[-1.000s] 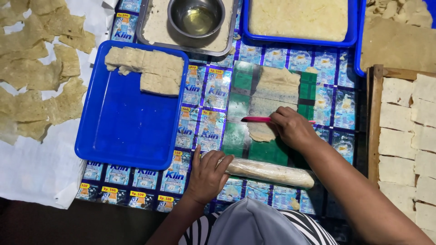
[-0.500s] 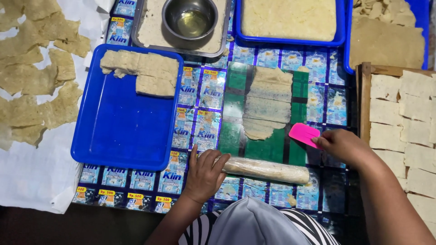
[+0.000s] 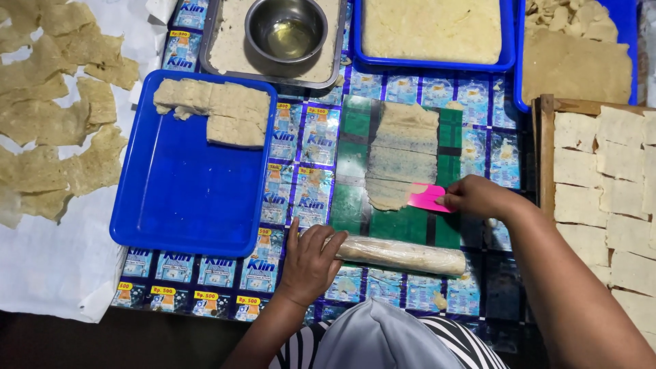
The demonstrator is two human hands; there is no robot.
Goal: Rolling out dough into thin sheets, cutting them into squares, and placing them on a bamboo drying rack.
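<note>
My right hand [image 3: 480,197] grips a pink plastic scraper [image 3: 426,197] whose edge meets the lower right side of a thin, flattened strip of dough [image 3: 403,154]. The strip lies on a green mat [image 3: 410,224] and shows crosswise cut lines. My left hand [image 3: 311,261] rests flat on the left end of a dough-coated rolling pin [image 3: 403,255] lying across the mat's near edge.
A blue tray [image 3: 184,198] at left holds slabs of dough [image 3: 213,109]. Behind are a metal bowl of oil [image 3: 285,31] in a grey tray, and two blue trays of dough [image 3: 430,27]. Cut squares fill a wooden tray [image 3: 601,178] at right. Thin pieces lie on white paper [image 3: 48,123].
My right hand first swung out to the right with the pink scraper, then came back in to the strip's lower right edge. My left hand stayed on the rolling pin.
</note>
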